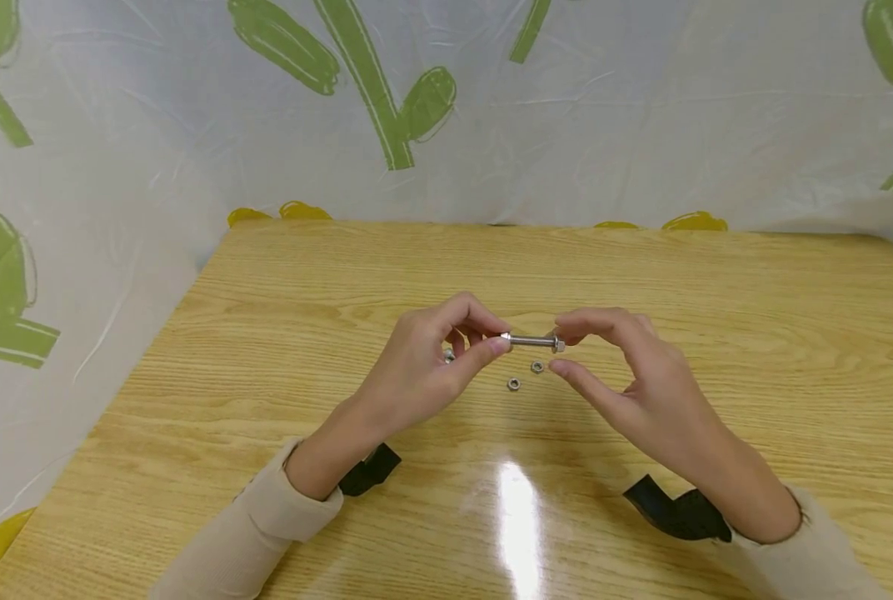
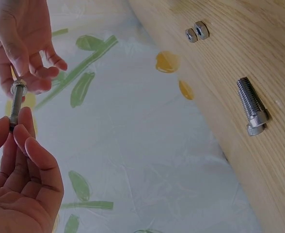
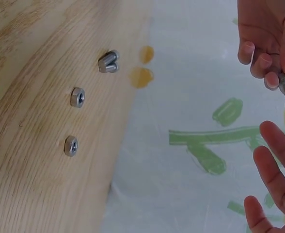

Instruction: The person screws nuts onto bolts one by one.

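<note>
A silver bolt (image 1: pixel 532 341) is held level above the table in the head view. My left hand (image 1: pixel 424 362) pinches its head end between thumb and fingers. A nut (image 1: pixel 560 345) sits on the bolt's other end, towards my right hand (image 1: pixel 641 375). The right thumb and forefinger are spread on either side of that nut, apart from it. Two loose nuts (image 1: pixel 537 367) lie on the table below the bolt. Two more bolts (image 2: pixel 251 107) lie side by side in the left wrist view; in the head view the left hand mostly hides them.
The wooden table (image 1: pixel 304 275) has its far edge against a pale plastic sheet (image 1: pixel 566 125) printed with green and yellow shapes. Black straps (image 1: pixel 679 510) hang at both wrists. A bright glare patch marks the tabletop in front.
</note>
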Action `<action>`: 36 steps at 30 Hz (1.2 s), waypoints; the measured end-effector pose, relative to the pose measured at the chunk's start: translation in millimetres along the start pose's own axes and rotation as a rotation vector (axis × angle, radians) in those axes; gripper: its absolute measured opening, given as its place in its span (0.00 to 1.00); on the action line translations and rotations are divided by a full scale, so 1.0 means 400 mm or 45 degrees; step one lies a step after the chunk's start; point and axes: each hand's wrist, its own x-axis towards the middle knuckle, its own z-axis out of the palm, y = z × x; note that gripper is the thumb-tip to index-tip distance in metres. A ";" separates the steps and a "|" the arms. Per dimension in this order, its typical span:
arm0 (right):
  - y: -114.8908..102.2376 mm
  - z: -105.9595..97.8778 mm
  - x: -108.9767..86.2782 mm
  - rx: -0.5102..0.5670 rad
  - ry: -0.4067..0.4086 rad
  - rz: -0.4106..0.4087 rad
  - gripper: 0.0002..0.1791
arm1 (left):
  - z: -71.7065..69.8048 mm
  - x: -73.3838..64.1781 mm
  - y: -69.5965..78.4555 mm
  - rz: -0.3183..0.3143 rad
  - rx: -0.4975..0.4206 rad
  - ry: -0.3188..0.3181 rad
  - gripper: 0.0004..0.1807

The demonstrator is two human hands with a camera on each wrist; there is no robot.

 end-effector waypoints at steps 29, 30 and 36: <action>-0.011 0.005 0.000 0.036 -0.158 0.269 0.08 | 0.009 -0.002 -0.004 0.040 -0.023 -0.041 0.03; -0.011 0.003 0.000 0.034 -0.162 0.270 0.09 | 0.009 -0.002 -0.004 0.036 -0.023 -0.042 0.03; -0.007 0.002 -0.003 0.016 -0.052 0.099 0.23 | 0.005 -0.002 -0.003 0.019 -0.029 -0.021 0.03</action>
